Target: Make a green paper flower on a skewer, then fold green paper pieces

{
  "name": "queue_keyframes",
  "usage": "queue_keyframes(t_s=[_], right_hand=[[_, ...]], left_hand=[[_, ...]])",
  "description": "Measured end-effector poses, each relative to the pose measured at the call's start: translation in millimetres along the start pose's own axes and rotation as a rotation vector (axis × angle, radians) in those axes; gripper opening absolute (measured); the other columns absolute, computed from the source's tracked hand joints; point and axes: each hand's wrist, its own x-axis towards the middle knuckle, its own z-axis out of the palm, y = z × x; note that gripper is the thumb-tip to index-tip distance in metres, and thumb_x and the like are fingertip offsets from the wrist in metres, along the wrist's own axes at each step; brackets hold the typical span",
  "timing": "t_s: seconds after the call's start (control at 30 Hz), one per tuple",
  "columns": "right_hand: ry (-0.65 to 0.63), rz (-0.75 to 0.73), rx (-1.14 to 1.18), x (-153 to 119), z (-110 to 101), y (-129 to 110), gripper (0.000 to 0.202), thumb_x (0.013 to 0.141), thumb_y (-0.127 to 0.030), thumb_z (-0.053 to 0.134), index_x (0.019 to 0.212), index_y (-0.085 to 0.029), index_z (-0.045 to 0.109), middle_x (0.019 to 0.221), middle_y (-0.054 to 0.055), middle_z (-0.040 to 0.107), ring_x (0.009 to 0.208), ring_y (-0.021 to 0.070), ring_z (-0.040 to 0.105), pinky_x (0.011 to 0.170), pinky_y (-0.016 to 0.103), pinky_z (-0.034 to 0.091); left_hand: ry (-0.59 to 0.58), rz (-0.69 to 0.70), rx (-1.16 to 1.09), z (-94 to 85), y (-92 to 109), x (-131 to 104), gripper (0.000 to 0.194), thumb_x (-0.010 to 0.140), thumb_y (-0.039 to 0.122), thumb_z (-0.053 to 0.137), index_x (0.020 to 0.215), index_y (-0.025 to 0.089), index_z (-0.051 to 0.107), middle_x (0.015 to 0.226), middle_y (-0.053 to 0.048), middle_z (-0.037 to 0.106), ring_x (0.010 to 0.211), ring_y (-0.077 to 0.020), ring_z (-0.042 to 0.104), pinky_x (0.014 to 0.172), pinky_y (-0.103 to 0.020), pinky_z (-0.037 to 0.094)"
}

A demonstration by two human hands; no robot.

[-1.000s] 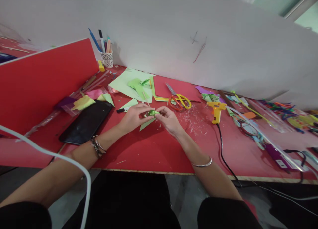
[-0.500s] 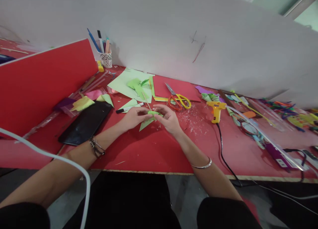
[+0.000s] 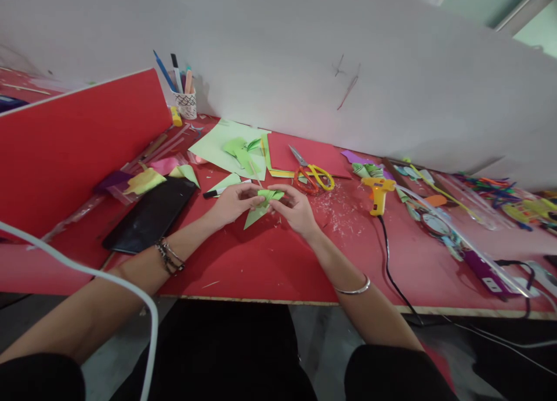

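Note:
Between my fingertips is a small folded piece of green paper [image 3: 270, 197], held just above the red table [image 3: 261, 267]. My left hand [image 3: 235, 205] pinches its left side, and my right hand [image 3: 296, 209] grips its right side with thumb and fingers. A pale green paper triangle [image 3: 256, 215] shows below the fold; whether it is joined to the folded piece I cannot tell. Behind my left hand lies a black-and-white marker [image 3: 217, 191]. Scissors [image 3: 311, 172] with red and yellow handles rest beyond my right hand.
A yellow glue gun [image 3: 378, 193] stands to the right, its black cord running off the table edge. At left are a black phone-like slab [image 3: 150, 218] and a red board [image 3: 82, 140]. Paper sheets [image 3: 304, 151] and a pen cup [image 3: 186, 105] sit at the back.
The folded green paper has turned in my fingers, so more of its folds show. My hands stay in nearly the same place.

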Motion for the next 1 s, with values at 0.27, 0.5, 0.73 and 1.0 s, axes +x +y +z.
queue_keyframes(t_s=[0.27, 0.5, 0.73, 1.0], right_hand=[[0.069, -0.006, -0.017, 0.0, 2.6, 1.5, 0.021, 0.067, -0.028, 0.064, 0.086, -0.022, 0.058, 0.074, -0.002, 0.063, 0.058, 0.0106, 0.061, 0.059, 0.026, 0.052], [0.090, 0.007, -0.007, 1.5, 1.4, 2.1, 0.016, 0.067, -0.027, 0.064, 0.080, -0.021, 0.058, 0.061, -0.004, 0.060, 0.052, 0.0093, 0.057, 0.053, 0.024, 0.049], [0.207, 0.025, -0.004, 3.5, -4.4, 2.7, 0.017, 0.067, -0.028, 0.063, 0.082, -0.021, 0.057, 0.060, -0.005, 0.059, 0.054, 0.0088, 0.057, 0.057, 0.024, 0.048], [0.257, 0.045, -0.019, 3.7, -4.2, 1.4, 0.018, 0.067, -0.030, 0.063, 0.082, -0.020, 0.057, 0.057, -0.005, 0.058, 0.053, 0.0078, 0.056, 0.056, 0.022, 0.047]], left_hand=[[0.003, 0.033, 0.053, 0.6, -1.9, -1.7, 0.020, 0.069, 0.030, 0.061, 0.079, 0.013, 0.059, 0.066, 0.000, 0.059, 0.058, -0.0086, 0.052, 0.056, -0.022, 0.042], [0.007, 0.061, 0.129, -0.9, -1.7, -1.4, 0.024, 0.072, 0.033, 0.059, 0.086, 0.014, 0.060, 0.074, -0.002, 0.060, 0.062, -0.0101, 0.054, 0.059, -0.023, 0.044], [0.142, 0.139, 0.595, -4.8, -0.6, -3.1, 0.035, 0.078, 0.043, 0.049, 0.101, 0.017, 0.051, 0.091, -0.004, 0.057, 0.073, -0.0137, 0.055, 0.064, -0.026, 0.045], [0.051, 0.133, 1.122, 10.3, -5.1, -12.6, 0.044, 0.071, 0.050, 0.053, 0.097, 0.014, 0.051, 0.104, -0.012, 0.051, 0.098, -0.0270, 0.050, 0.077, -0.035, 0.044]])
